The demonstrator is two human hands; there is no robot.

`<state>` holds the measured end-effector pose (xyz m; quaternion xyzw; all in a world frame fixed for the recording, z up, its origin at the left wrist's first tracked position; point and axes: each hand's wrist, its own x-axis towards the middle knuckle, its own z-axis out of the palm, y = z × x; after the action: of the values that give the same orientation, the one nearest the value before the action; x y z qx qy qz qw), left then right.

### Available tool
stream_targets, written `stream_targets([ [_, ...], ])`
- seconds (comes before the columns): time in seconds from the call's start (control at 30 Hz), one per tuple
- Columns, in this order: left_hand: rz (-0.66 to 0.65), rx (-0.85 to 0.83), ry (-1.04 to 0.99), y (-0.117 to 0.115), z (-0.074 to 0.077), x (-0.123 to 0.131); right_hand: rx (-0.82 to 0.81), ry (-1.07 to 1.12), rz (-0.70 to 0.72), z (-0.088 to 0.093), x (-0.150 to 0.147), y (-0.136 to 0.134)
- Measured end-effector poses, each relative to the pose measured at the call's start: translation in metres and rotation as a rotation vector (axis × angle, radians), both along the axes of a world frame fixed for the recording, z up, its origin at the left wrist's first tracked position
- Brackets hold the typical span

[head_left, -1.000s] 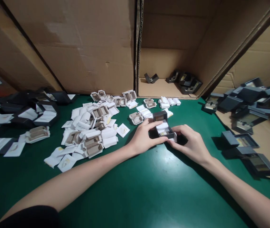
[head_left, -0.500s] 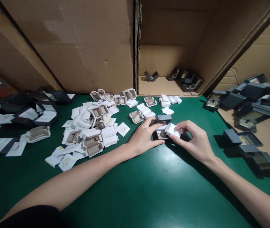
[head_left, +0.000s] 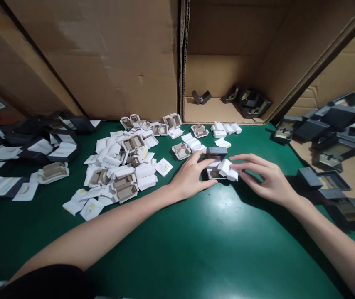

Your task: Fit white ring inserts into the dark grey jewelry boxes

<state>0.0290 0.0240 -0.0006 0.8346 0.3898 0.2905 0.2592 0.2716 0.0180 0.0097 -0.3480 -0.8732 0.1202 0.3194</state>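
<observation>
A small dark hinged box (head_left: 214, 162) sits open on the green table (head_left: 177, 232). My left hand (head_left: 191, 177) grips its left side, thumb and fingers curled round it. My right hand (head_left: 266, 177) pinches a white foam insert (head_left: 228, 169) at the box's right edge, fingers mostly extended over it. The insert is partly lifted out and tilted.
A heap of white inserts and cards (head_left: 124, 166) lies to the left. Dark open boxes (head_left: 40, 143) are at far left, and more dark boxes (head_left: 330, 124) at right on cardboard. An open carton (head_left: 224, 110) behind holds a few dark boxes (head_left: 249, 104).
My right hand drew the white insert up out of the dark box and toward the right. The box lid tipped lower. My left hand stayed on the box.
</observation>
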Motion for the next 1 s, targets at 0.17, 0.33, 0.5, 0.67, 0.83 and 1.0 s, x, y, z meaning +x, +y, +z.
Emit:
stream_targets([
  [0.17, -0.014, 0.008, -0.005, -0.0005, 0.0015, -0.0006, 0.074, -0.036, 0.027, -0.0007, 0.0008, -0.0010],
  [0.33, -0.019, 0.019, 0.002, -0.0005, 0.0010, -0.0006, 0.055, -0.068, 0.089, 0.0041, 0.0018, -0.0019],
  [0.5, -0.025, 0.041, 0.004, -0.0001, 0.0004, -0.0004, 0.043, -0.070, 0.108, 0.0029, 0.0045, 0.0023],
  [0.67, -0.021, 0.036, 0.012, 0.0004, 0.0001, -0.0005, 0.009, -0.052, 0.121, 0.0000, 0.0046, 0.0039],
  [0.83, -0.018, 0.037, 0.021, 0.0004, 0.0008, 0.0000, -0.068, -0.030, 0.082, -0.0008, 0.0036, 0.0025],
  [1.0, -0.018, 0.050, 0.046, -0.0004, 0.0019, 0.0008, -0.110, -0.025, 0.060, -0.0020, 0.0041, 0.0027],
])
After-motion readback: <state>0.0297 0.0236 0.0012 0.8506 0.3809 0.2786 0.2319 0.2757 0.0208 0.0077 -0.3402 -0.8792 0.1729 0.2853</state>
